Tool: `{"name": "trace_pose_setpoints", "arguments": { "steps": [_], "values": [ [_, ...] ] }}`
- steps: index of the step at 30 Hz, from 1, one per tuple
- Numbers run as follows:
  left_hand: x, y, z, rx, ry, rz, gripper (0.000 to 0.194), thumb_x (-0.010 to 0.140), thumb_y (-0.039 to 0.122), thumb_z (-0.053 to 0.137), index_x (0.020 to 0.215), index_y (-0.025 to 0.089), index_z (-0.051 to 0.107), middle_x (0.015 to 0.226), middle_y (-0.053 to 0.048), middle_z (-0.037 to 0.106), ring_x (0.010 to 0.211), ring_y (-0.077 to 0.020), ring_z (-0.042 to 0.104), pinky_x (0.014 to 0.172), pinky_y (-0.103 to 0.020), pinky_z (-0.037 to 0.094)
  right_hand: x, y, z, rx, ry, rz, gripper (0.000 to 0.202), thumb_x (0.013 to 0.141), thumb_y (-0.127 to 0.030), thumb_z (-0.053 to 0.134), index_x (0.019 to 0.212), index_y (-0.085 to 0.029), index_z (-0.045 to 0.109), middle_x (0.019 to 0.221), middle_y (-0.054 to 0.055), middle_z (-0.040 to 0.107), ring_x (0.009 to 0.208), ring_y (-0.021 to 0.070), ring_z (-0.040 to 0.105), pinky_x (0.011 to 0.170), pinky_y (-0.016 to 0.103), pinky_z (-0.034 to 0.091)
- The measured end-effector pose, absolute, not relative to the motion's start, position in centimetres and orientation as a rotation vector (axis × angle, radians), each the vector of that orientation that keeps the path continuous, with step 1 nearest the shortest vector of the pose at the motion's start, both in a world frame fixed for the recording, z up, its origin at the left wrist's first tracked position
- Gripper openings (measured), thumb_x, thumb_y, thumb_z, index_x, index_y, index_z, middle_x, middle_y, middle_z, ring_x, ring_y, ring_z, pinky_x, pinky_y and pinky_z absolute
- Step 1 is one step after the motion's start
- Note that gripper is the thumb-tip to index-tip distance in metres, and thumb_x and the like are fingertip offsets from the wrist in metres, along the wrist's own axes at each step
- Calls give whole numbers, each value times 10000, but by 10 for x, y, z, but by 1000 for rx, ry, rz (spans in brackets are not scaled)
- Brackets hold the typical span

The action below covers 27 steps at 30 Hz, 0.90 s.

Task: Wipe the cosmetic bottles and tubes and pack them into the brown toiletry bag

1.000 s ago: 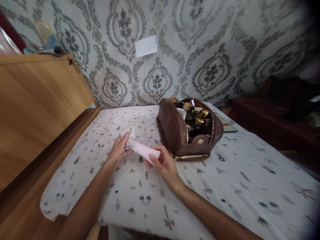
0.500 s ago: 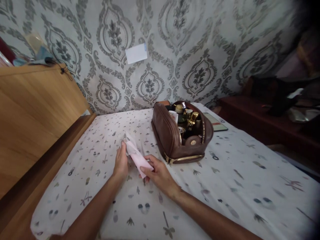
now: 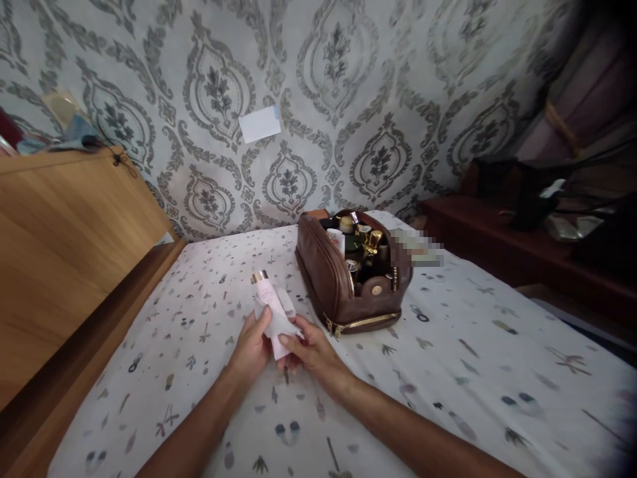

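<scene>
Pink tube (image 3: 267,292): held in both hands above the near half of the table's cloth, to the left of a brown bag; tilted, with a shiny metallic cap (image 3: 259,275) pointing up and away and a flat pale end pointing down toward the wearer.

White wrap (image 3: 282,324): thin and crumpled, lying across the tube's middle and sticking out on its right side; tissue or plastic, cannot tell which.

Left hand (image 3: 253,346): curled around the tube's left side, thumb pressed over wrap and tube; grip narrow, holding the tube.

Right hand (image 3: 313,348): pinched near the tube's lower end, thumb on top, fingers partly hidden beneath; also holding the tube.

Brown bag (image 3: 318,265): leather-look, standing just beyond the right hand, unzipped and gaping, with gold zips and a round snap.

Inside the bag: gold-topped items (image 3: 372,244) crowded together, plus a white container (image 3: 336,243).

Patterned cloth (image 3: 448,362): white, printed with small leaves and sunglasses.

Wall (image 3: 293,40): papered in grey medallions, with a white card (image 3: 259,124) on it.

Far left: wooden panel (image 3: 70,226).
</scene>
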<state>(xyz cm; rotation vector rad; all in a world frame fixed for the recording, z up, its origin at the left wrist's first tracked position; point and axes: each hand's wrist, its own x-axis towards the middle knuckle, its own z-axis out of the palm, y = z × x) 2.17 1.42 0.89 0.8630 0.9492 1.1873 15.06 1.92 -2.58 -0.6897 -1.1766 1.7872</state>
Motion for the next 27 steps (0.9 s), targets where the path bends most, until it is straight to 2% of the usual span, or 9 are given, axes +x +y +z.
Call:
{"name": "trace_pose_setpoints", "arguments": {
  "steps": [5, 10, 13, 16, 19, 22, 24, 27],
  "values": [
    [18, 15, -6, 982, 1039, 1198, 646, 737, 715, 714, 1029, 144, 632, 614, 9, 615, 403, -118, 499, 396, -264, 410, 150, 19, -24, -699, -1197, 1671, 340, 777, -446, 757, 982, -213, 619, 711, -25, 678, 544, 153, 634, 501, 274, 523],
    [14, 15, -26, 1017, 1107, 1197, 558, 748, 618, 768, 1040, 149, 689, 770, -41, 687, 672, -163, 626, 629, -282, 495, 151, 22, -22, -724, -1189, 1530, 242, 715, -252, 697, 954, -220, 672, 879, 10, 700, 666, 175, 652, 554, 293, 574],
    [12, 15, -20, 1058, 1155, 1241, 562, 763, 617, 750, 1085, 160, 688, 878, -64, 723, 841, -219, 663, 754, -316, 515, 156, 26, -22, -794, -1326, 1437, 290, 703, -208, 643, 985, -207, 710, 902, 29, 704, 707, 188, 645, 567, 295, 561],
    [9, 15, -2, 1253, 1205, 1301, 497, 808, 589, 712, 1073, 170, 672, 976, -69, 730, 998, -252, 654, 890, -329, 496, 163, 28, -18, -915, -1469, 1179, 282, 718, -191, 633, 975, -203, 749, 944, 58, 705, 824, 215, 648, 637, 296, 535],
    [3, 14, 13, 1496, 1289, 1314, 385, 904, 506, 619, 1123, 190, 632, 1049, -64, 714, 1054, -251, 639, 944, -326, 466, 169, 25, -8, -976, -1500, 1010, 248, 806, -275, 621, 1009, -213, 749, 950, 65, 679, 862, 220, 644, 675, 303, 514],
    [-2, 13, 16, 1746, 1371, 1183, 320, 963, 429, 532, 1177, 196, 587, 999, -60, 692, 955, -239, 638, 885, -330, 463, 169, 22, -2, -958, -1469, 993, 340, 873, -438, 623, 1116, -216, 708, 980, 70, 670, 895, 227, 638, 717, 318, 518],
    [-3, 11, 12, 1900, 1376, 1052, 263, 961, 398, 530, 1126, 201, 584, 976, -67, 679, 922, -246, 630, 858, -341, 463, 168, 23, -3, -919, -1423, 1051, 394, 857, -509, 655, 1106, -206, 689, 974, 70, 684, 882, 229, 636, 746, 334, 525],
    [0, 9, 7, 2006, 1372, 939, 201, 942, 381, 556, 1066, 224, 578, 1023, -80, 668, 962, -262, 624, 868, -355, 470, 165, 26, -8, -893, -1321, 1168, 433, 790, -574, 723, 984, -188, 686, 874, 56, 705, 801, 227, 638, 763, 360, 534]
  ]
}}
